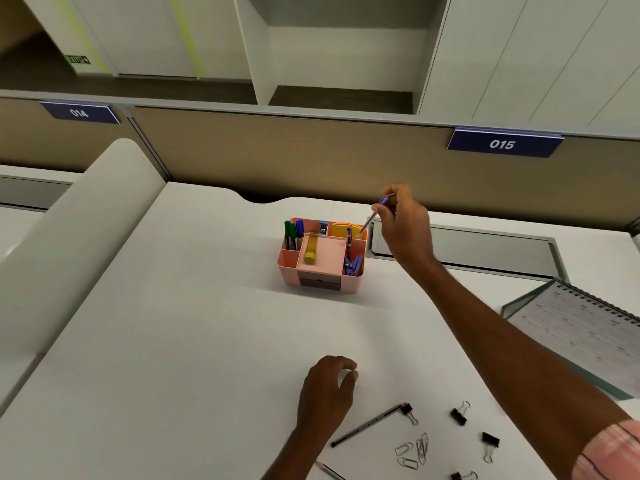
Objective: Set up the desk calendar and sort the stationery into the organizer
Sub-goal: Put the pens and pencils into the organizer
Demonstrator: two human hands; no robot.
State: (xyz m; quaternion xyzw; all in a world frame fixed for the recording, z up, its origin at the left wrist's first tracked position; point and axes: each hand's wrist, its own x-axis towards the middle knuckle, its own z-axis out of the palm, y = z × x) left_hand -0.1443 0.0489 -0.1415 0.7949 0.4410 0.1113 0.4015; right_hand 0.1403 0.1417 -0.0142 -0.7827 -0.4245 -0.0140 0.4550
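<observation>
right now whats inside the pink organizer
Green and blue markers at the left, a yellow tube on the middle tray, orange sticky notes at the back, a purple pen and blue clip at the right. The front drawer is closed, so its contents are hidden.

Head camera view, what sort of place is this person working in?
Probably an open-plan office workstation: a numbered plate reading 015 hangs on the tan partition, which borders a white desk, with white storage cabinets behind.

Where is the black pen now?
Head view, near bottom centre: the black pen lies on the desk just right of the left hand, its far end by a binder clip.
</observation>
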